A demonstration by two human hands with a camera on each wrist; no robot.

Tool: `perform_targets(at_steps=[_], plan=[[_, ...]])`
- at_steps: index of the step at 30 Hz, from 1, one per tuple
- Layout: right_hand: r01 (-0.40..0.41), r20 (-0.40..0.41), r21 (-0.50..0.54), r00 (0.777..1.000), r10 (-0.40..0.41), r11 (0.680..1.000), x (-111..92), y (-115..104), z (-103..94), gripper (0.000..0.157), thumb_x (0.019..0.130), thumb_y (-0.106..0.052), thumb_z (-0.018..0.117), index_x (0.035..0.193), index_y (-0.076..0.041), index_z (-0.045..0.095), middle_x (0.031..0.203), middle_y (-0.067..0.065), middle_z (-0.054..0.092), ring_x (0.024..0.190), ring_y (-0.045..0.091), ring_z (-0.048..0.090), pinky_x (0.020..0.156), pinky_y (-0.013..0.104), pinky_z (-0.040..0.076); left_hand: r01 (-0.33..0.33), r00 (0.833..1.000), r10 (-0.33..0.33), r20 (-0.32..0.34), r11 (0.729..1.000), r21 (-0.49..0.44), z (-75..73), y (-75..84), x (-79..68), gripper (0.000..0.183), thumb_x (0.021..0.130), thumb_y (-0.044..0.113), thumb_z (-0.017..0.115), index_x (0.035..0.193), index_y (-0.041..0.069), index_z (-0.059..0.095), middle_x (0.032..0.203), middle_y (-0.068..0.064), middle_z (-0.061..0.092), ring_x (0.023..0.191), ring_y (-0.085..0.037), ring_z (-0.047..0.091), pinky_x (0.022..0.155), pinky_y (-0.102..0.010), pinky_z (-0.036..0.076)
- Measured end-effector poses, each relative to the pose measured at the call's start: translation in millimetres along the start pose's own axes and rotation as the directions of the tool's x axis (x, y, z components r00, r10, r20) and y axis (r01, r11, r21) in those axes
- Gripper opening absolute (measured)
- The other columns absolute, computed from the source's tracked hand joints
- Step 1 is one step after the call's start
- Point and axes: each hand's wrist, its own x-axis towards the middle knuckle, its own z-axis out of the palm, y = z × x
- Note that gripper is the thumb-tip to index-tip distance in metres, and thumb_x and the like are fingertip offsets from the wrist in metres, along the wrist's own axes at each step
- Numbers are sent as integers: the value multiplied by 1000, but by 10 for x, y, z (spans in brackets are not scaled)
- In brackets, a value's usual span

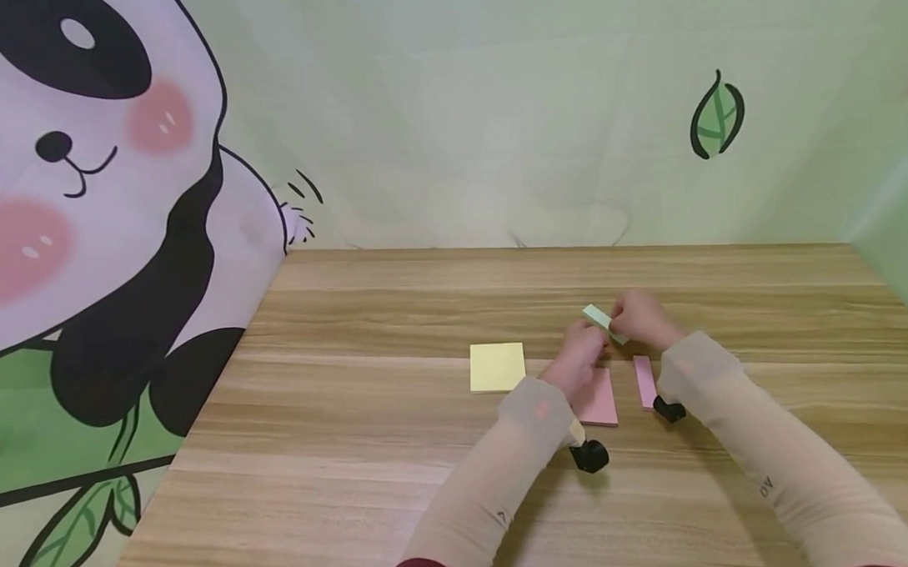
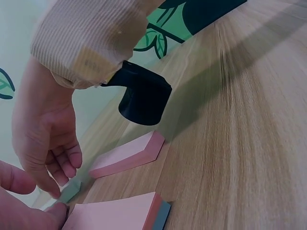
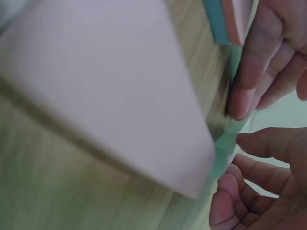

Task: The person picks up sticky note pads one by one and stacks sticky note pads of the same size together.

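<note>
A narrow mint-green sticky note pad [image 1: 595, 315] lies aslant between my two hands. My right hand [image 1: 645, 319] pinches it, with the thumb on one side and the fingers on the other in the right wrist view. My left hand [image 1: 581, 352] reaches in from the near side. Its extended fingers [image 3: 245, 88] rest at the green pad, and its thumb stands apart from them in the left wrist view. Close below the left hand is a square pink sticky note pad [image 1: 601, 403], partly covered by it. A narrow pink pad [image 1: 644, 381] lies under the right wrist.
A square yellow sticky note pad [image 1: 498, 367] lies left of the left hand on the wooden table [image 1: 339, 421]. Black wrist cameras [image 1: 591, 455] hang below both wrists, the right one close to the narrow pink pad. A panda-printed cloth [image 1: 449, 133] stands behind.
</note>
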Motion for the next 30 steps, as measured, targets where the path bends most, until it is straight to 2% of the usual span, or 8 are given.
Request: perform_targets(at_steps=[5,8,9,12,15,17,21,30], plan=[[-61,65,38,996,59,997,-39,-43,-13,9,73,-4,54,68,4,57,54,0,47,48,11,43,44,21,35,21,1000,-21,-6,1000,7,13,-17,33,27,71,-11,44,94,-5,56,63,0,40,53,-11,33,50,-22,26],[-107,109,75,989,99,991,-62,-64,-29,10,73,-4,54,65,1,53,49,-1,46,42,9,45,41,21,38,22,1000,-22,2,1000,14,15,-84,144,27,71,-10,46,94,-2,57,68,-2,45,57,-13,38,52,-24,31],[-118,121,87,987,108,989,-68,-65,-32,11,74,-5,54,64,-1,52,48,-1,45,41,8,46,40,21,39,-8,1000,8,13,1000,16,13,-149,227,25,71,-9,47,92,0,58,68,-2,46,57,-13,39,52,-23,32],[-154,129,106,982,140,982,-77,-60,-30,19,76,-6,51,57,-6,45,46,-2,45,40,9,48,40,21,42,-8,1000,7,12,1000,22,7,-190,296,33,70,-8,48,102,1,56,80,-5,53,68,-17,47,63,-27,41],[-182,109,138,980,168,974,-79,-42,-18,22,79,-9,47,57,-8,42,45,-3,43,41,9,47,42,22,43,-4,1000,4,-6,1000,24,-6,-129,222,42,69,-7,49,111,-1,54,93,-8,55,81,-19,49,74,-30,42],[-205,92,173,977,191,963,-80,-37,-7,19,80,-10,46,61,-6,44,47,-3,42,42,9,46,43,24,45,15,999,-14,-29,1000,16,-5,-45,111,45,71,-8,47,115,-2,52,100,-10,55,86,-20,47,79,-32,39],[-235,83,252,972,221,939,-76,-31,17,14,80,-10,45,72,1,48,51,-1,43,44,10,47,46,27,49,-11,1000,11,-24,1000,-2,-16,12,15,45,71,-10,47,114,-1,54,103,-10,55,83,-17,43,73,-27,35],[-294,108,368,956,274,882,-60,-51,67,17,78,-8,42,82,6,50,55,2,47,44,10,50,48,26,50,-17,1000,17,1,999,-29,-15,-7,48,52,69,-12,45,118,2,54,105,-6,57,77,-14,41,66,-22,32]])
